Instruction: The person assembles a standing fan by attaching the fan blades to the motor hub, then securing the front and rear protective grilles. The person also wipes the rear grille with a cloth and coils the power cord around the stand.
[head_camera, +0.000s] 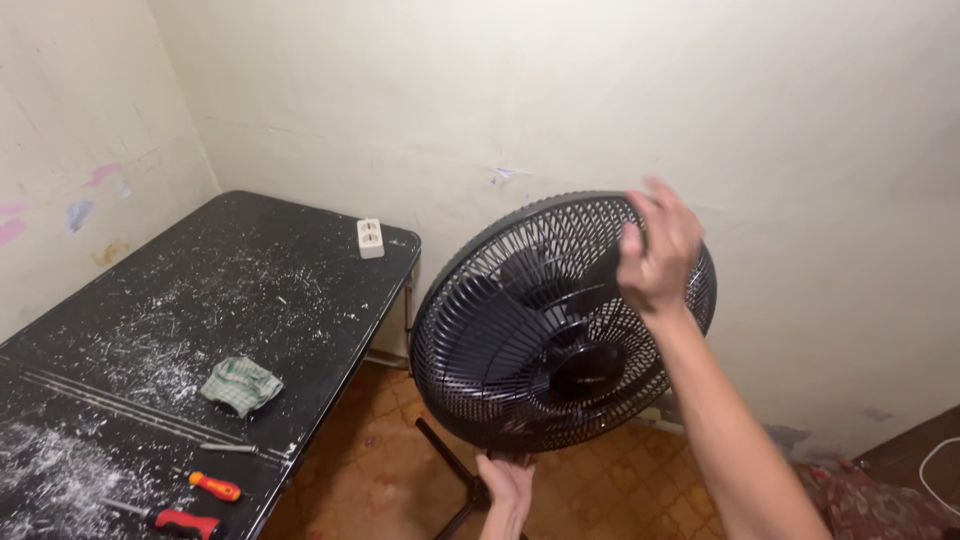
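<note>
1. Gripping the fan (560, 330) at two places: the left hand (505, 483) is closed on the bottom of the grille at 6 o'clock, and the right hand (657, 250) lies on the upper rim near 1 o'clock, fingers curled over the front (blurred, so whether they clamp the wires cannot be told).
2. One black fan, round grille tilted toward the camera, blades visible inside the cage, stands on the floor (370, 450) just beside the table (300, 250) and near the wall (800, 150).
3. Its pole (445, 460) slants down at 7 o'clock from the grille.
4. One black table at 9 o'clock from the fan, dusted with white powder.
5. On the table: one crumpled cloth (240, 385), two screwdrivers (orange handle (215, 487), red handle (185, 522)) and one white socket block (371, 238) at the far edge.
</note>
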